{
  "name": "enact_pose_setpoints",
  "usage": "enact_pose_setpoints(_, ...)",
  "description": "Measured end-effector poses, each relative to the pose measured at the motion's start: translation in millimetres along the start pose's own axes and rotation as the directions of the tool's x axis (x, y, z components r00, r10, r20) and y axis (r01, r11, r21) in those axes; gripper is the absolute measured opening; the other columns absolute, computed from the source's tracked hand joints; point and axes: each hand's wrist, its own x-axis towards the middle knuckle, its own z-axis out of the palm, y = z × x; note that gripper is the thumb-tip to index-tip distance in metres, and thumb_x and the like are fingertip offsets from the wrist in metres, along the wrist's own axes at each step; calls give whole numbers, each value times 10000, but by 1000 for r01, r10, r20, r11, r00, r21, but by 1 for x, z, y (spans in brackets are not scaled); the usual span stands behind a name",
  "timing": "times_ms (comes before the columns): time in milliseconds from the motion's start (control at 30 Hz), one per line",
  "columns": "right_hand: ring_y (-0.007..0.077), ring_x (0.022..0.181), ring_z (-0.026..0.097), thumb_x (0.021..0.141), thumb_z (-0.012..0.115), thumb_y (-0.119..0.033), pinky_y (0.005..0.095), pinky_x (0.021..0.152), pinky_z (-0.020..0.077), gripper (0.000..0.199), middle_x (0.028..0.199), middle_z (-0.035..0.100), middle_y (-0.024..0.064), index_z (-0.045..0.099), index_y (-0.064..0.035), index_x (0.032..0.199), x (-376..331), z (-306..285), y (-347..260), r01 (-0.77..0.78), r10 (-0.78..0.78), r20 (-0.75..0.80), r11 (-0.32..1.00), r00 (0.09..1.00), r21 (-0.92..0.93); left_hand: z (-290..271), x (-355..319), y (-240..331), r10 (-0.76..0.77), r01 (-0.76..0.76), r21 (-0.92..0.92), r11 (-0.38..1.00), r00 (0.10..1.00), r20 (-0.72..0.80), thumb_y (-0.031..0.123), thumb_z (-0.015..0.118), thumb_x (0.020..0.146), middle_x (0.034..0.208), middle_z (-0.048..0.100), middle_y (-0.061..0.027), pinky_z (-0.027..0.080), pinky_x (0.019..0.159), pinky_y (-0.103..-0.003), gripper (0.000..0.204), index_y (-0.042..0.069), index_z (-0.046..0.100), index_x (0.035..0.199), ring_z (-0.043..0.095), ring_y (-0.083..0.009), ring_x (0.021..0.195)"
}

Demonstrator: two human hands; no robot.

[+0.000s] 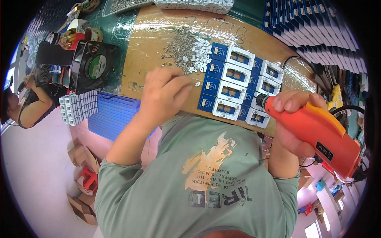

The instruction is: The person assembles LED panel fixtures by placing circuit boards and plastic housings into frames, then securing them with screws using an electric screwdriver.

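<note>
While the right hand (286,133) grips an orange-red power screwdriver (317,131), the left hand (162,89) curls beside a heap of loose screws (179,49)

Seen from above, a person in a green T-shirt (158,190) works at a bench with both bare hands. The right hand is wrapped firmly around the screwdriver's body, fingers over the top and thumb along the near side, below a yellow-orange lever. The left hand is half closed, its fingers bent and bunched; whether they pinch anything, I cannot tell.

Between the hands lie blue circuit boards (212,68) bearing white rectangular frames (236,75), set in two columns. The tool's black nose is over the right column; whether it touches is unclear. Just beyond the left hand are the screws, with small white plastic pieces (201,55) heaped between them and the boards.

Everything rests on a brown work board (154,27) over a green tabletop (115,39). To the left stands a black cooling fan (95,65), near a blue crate (113,115). More framed boards are stacked (313,29) at upper right. Cardboard boxes (81,208) and a red stool (88,180) sit on the floor, and another person's arm (38,102) shows at far left.
</note>
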Motion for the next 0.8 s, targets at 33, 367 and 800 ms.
enact_pose_setpoints(33, 300, 948, 608, 743, 789, -629, 411, 829, 527, 1020, 1068, 600, 153, 391, -7, 1446, 0, 0, 0, 0, 0, -1, 1000, 1000, 0, -1, 1, -1, -13, 12, 22, 1000, 1000, 23, 73, 768, 720, 930, 609, -13, 424, 744, -382, 192, 128, 721, 899, 577, -234, 827)
enact_pose_setpoints(367, 302, 972, 608, 759, 793, -612, 417, 857, 527, 1013, 1080, 594, 160, 381, -3, 1455, 0, -3, 1, -19, 21, -24, 998, 1000, 60, -3, 12, 4, -5, -9, 91, 996, 989, 147, 64, 746, 784, 968, 622, -61, 448, 775, -398, 151, 84, 689, 923, 588, -284, 875)
enact_pose_setpoints(800, 299, 1014, 615, 726, 807, -621, 399, 878, 541, 1066, 1106, 606, 173, 361, 12, 1459, -1, -8, 4, -8, 8, -4, 995, 1000, 100, 2, 12, 12, -58, 57, 14, 998, 976, 212, 67, 691, 833, 981, 612, -99, 446, 816, -421, 90, 50, 652, 912, 579, -318, 902)
